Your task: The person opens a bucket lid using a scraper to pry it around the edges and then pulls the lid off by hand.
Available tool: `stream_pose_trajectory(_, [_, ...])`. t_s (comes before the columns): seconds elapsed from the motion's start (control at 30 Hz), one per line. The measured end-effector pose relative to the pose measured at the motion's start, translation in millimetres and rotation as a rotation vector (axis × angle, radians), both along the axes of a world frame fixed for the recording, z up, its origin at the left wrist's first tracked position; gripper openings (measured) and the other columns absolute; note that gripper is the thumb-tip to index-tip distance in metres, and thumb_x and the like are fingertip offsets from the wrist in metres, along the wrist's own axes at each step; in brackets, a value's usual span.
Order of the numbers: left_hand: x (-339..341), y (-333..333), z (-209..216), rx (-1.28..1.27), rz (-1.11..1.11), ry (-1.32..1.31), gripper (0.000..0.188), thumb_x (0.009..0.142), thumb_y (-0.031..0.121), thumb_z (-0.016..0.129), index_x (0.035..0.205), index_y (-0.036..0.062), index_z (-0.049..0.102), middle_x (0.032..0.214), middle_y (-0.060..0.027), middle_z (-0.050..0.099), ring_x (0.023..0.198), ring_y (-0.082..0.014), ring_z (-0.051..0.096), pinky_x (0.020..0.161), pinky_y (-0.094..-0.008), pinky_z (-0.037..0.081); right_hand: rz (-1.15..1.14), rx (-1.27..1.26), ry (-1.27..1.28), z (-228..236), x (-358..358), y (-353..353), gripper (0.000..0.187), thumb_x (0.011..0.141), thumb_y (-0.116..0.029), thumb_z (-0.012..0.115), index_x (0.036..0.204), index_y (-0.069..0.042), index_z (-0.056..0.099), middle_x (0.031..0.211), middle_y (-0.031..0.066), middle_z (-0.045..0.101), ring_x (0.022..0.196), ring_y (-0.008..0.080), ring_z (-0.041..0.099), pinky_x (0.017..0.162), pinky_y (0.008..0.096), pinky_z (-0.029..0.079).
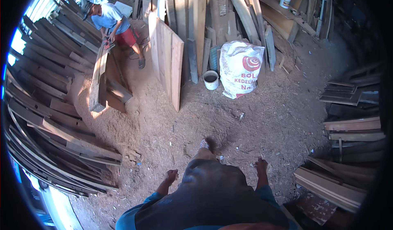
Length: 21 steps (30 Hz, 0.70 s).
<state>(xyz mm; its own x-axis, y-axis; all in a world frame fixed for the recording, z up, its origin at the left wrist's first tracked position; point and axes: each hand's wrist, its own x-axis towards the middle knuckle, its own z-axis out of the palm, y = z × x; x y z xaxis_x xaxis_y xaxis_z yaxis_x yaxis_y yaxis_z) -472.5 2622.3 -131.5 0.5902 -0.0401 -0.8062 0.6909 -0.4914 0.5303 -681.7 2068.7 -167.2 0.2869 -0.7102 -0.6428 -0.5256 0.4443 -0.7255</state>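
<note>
My left hand [172, 175] hangs beside my body at the lower middle, its fingers loosely curled in, and I see nothing in it. On the other side, my right hand [260, 164] is also held low with curled fingers and nothing visible in them. Both hands are over the sawdust-covered ground [254, 135], apart from any object. One of my feet [204, 145] shows ahead of my dark shirt. Farther ahead stand a full white sack [240, 68] with red print and a whitish bucket [211, 81], both out of reach of my hands.
A person [110, 19] at the upper left bends over a thick timber beam [98, 80] with a red power tool [107, 44]. Wide boards [168, 54] lean upright ahead. Stacked planks line the left [61, 131] and right [327, 185]. A small white pail [285, 0] sits far back.
</note>
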Motion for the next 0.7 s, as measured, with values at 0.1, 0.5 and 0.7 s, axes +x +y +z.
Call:
stream_pose_trajectory(0.1, [30, -40, 24, 0.085, -0.26, 0.06, 0.054, 0.097, 0.044, 0.059, 0.112, -0.0078, 0.065, 0.1, -0.0174, 0.071, 0.086, -0.0258, 0.071, 0.073, -0.0406, 0.058, -0.095, 0.145, 0.08, -24, -47, 15, 0.046, 0.099, -0.046, 0.059, 0.102, 0.0, 0.055, 0.076, 0.0127, 0.061, 0.059, 0.022, 0.063, 0.048, 0.0353, 0.049])
stream_pose_trajectory(0.5, [170, -261, 26, 0.182, -0.503, 0.106, 0.044, 0.096, 0.036, 0.06, 0.099, -0.0079, 0.065, 0.087, -0.0196, 0.07, 0.068, -0.0285, 0.069, 0.06, -0.0417, 0.057, -0.271, 0.193, 0.307, -53, -148, 21, 0.038, 0.098, -0.045, 0.058, 0.104, -0.008, 0.061, 0.077, 0.0113, 0.064, 0.068, 0.0269, 0.067, 0.056, 0.0449, 0.055])
stream_pose_trajectory(0.7, [248, -459, -50, 0.044, -0.589, 0.065, 0.04, 0.095, 0.034, 0.065, 0.089, -0.0059, 0.068, 0.076, -0.0169, 0.069, 0.065, -0.0276, 0.068, 0.057, -0.042, 0.056, -0.686, 0.128, 0.175, -1, -107, -72, 0.05, 0.096, -0.051, 0.061, 0.097, 0.0, 0.061, 0.08, 0.0145, 0.067, 0.066, 0.0256, 0.069, 0.051, 0.0425, 0.056])
